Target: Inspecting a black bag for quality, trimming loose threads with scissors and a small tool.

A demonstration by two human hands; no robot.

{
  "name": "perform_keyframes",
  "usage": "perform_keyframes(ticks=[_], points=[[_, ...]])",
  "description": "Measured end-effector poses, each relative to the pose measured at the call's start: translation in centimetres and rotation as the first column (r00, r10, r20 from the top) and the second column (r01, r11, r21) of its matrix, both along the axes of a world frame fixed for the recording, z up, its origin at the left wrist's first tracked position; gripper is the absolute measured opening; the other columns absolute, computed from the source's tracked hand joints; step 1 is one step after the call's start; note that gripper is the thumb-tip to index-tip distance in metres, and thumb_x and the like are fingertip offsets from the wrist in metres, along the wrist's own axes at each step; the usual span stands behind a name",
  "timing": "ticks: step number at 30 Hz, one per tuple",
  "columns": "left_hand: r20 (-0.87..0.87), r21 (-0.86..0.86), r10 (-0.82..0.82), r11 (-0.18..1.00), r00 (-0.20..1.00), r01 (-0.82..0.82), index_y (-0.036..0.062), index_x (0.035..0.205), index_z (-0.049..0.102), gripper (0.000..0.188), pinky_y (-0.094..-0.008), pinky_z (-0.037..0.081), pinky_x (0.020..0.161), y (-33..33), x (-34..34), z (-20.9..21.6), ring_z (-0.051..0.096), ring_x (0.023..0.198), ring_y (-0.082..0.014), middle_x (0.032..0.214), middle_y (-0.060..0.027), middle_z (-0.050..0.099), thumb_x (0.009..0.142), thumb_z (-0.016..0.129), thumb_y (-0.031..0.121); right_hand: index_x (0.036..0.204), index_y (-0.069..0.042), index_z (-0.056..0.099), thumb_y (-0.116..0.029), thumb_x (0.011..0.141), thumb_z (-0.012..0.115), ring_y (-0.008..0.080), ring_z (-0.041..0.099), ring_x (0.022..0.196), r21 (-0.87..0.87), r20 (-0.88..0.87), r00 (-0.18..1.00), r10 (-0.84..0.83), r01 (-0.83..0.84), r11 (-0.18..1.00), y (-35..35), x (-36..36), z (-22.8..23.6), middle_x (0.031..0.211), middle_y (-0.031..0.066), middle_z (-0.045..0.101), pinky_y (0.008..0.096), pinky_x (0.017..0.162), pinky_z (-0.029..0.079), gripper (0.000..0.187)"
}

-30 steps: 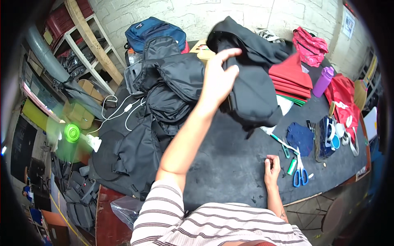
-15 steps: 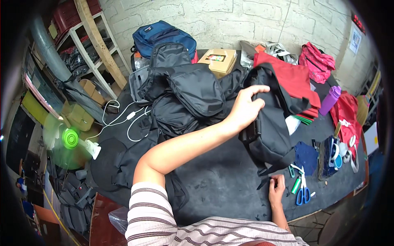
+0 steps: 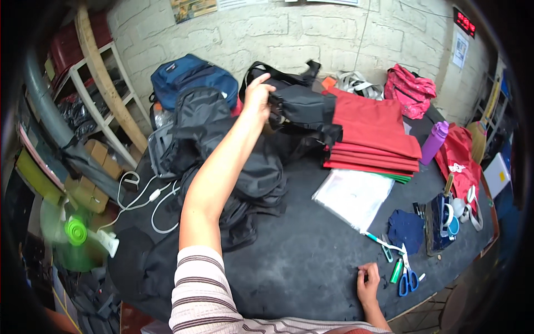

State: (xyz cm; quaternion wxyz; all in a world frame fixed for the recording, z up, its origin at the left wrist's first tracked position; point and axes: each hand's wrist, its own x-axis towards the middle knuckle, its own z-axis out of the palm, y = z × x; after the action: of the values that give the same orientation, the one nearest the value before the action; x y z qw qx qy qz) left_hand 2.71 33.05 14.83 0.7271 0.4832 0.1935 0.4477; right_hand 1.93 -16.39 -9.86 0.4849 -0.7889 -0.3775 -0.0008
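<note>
My left hand [image 3: 258,99] reaches to the far side of the table, its fingers closed on the edge of a black bag [image 3: 305,106] with straps. The bag is held up between a heap of black backpacks [image 3: 206,131] and a stack of folded red fabric [image 3: 371,125]. My right hand [image 3: 368,283] rests on the near right of the dark table [image 3: 300,261], fingers curled in, with nothing visible in them. Close to it lie a green lighter [image 3: 396,271] and blue-handled scissors [image 3: 408,278].
Clear plastic sheets [image 3: 354,196] lie before the red stack. A purple bottle [image 3: 434,142], navy cloth [image 3: 404,229] and pink backpack [image 3: 410,92] are on the right. A blue backpack [image 3: 192,80] stands at the back. A green fan [image 3: 76,230] and white cable [image 3: 130,206] are left.
My left hand has carried the black bag away from me and leftward, uncovering the red stack and the plastic sheets. My right hand stays on the table. The view has shifted.
</note>
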Motion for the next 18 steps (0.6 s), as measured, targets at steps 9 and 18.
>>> perform_keyframes(ticks=[9,18], points=[[-0.168,0.353,0.597,0.779,0.784,-0.517,0.0181,0.143,0.019,0.075,-0.0422,0.033,0.101,14.0,-0.5,1.5,0.028,0.13,-0.0381,0.144,-0.026,0.013,0.084,0.062,0.036,0.08,0.002,0.054,0.01,0.073,0.052,0.0223,0.052,0.065,-0.008,-0.041,0.998,-0.038,0.038,0.999,-0.1,-0.4,0.4,0.077,0.0126,0.051,0.0293,0.06,0.043,0.011],[0.063,0.477,0.535,0.726,0.843,-0.496,0.0022,0.095,0.062,0.019,-0.0265,0.046,0.073,5.8,-0.6,-0.2,0.058,0.079,-0.0153,0.086,-0.0075,0.062,0.076,0.06,0.001,0.081,0.002,0.053,0.008,0.077,0.051,0.021,0.05,0.064,0.037,-0.05,0.999,0.01,-0.008,0.999,0.0,0.0,0.3,0.077,0.0112,0.049,0.0285,0.058,0.042,0.007]])
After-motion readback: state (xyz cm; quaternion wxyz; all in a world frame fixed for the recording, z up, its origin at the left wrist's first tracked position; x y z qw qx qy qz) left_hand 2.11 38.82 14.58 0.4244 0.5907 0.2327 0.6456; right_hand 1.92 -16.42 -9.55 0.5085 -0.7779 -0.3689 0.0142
